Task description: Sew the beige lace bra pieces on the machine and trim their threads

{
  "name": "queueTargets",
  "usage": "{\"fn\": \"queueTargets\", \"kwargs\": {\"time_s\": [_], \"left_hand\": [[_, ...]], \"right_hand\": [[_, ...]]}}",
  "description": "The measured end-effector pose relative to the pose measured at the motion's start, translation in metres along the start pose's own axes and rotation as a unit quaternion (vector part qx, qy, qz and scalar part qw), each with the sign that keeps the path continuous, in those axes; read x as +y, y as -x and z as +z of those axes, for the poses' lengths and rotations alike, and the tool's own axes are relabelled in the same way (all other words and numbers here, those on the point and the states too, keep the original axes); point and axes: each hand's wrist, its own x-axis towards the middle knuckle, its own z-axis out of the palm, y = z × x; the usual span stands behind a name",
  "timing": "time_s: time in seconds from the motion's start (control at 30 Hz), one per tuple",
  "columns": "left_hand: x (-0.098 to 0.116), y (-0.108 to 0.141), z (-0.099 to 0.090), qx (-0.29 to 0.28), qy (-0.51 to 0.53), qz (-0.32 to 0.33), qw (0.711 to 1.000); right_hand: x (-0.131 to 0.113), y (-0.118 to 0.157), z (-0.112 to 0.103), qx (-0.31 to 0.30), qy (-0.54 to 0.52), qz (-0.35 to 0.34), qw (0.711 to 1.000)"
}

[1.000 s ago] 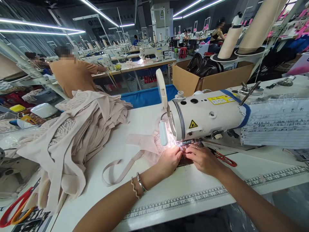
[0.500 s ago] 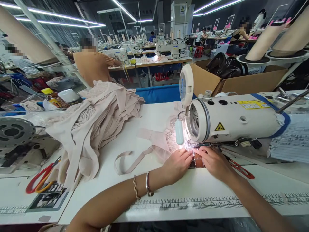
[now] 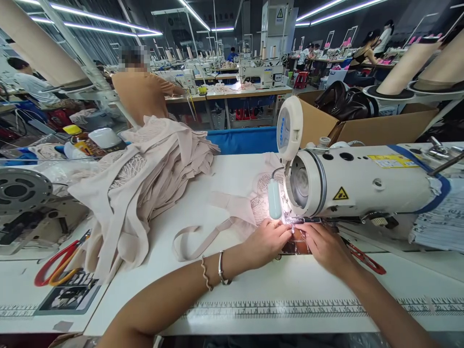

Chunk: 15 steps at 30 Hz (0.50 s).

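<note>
Strip lights (image 3: 195, 15) lit overhead; pale pillar (image 3: 277, 31), wood-edged table (image 3: 261, 91), red stool (image 3: 300, 80).

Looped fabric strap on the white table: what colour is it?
The thin fabric strap is pinkish beige; head view.

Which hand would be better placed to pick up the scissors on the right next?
Probably the right hand: it lies close beside those scissors, while the left hand is farther off, next to the pale fabric.

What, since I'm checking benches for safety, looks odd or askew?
The round end cover of the sewing machine stands open, baring the inside near the left hand and right hand; I'd usually expect it shut.
</note>
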Motion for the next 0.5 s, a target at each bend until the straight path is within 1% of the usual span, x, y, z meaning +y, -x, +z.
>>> {"fn": "queueTargets", "kwargs": {"time_s": [0.13, 0.27, 0.5], "left_hand": [[-0.0028, -0.0001, -0.0017, 0.003, -0.023, -0.001, 1.0], [-0.0032, -0.0008, -0.0037, -0.007, -0.036, -0.004, 0.999], [-0.0073, -0.0019, -0.0022, -0.016, -0.04, -0.012, 0.999]], "right_hand": [[-0.0001, -0.0006, -0.0011, -0.013, -0.005, 0.003, 1.0], [-0.0008, -0.0011, -0.0019, -0.034, -0.018, 0.001, 0.999], [-0.0028, -0.0023, -0.001, -0.019, 0.007, 0.0, 1.0]]}}
